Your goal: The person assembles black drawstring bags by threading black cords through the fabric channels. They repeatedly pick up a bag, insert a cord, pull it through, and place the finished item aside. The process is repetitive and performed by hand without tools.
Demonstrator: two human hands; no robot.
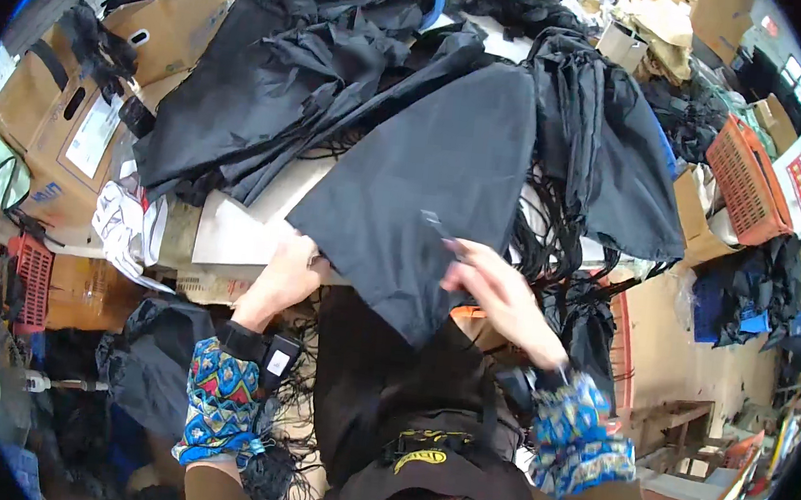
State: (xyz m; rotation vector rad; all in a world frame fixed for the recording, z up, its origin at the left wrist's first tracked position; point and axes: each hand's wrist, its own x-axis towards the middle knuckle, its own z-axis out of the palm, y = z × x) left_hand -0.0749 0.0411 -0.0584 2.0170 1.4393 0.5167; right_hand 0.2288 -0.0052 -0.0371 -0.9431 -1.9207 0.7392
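A big piece of black fabric (431, 185) is spread out on the white tabletop (238, 230), with its lower corner hanging over the near edge toward the person's lap. The left hand (284, 275) is laid on the left edge of that fabric, right where it meets the table edge; the fingers look tucked under or around the cloth, so how tightly it's gripped can't really be told. The right hand (502, 294) is blurred and raised just over the fabric's right edge, fingers loosely curled, and a small dark thing is seen at the fingertips, but what it is can't be made out, nor whether it's actually being pinched. Both forearms are covered with bright blue patterned sleeve covers (221, 406).

Behind the spread piece, a heap of more black fabric (294, 57) is piled across the far side of the table, and another bunch of black cloth (613, 145) is draped to the right. Loose black cords (552, 231) are tangled between that bunch and the right hand.

Stacked cardboard boxes (86, 114) are seen on the left, and an orange plastic basket (747, 177) is off to the right, well apart from the hands. A dark apron (422, 426) is worn by the person, low in the view.
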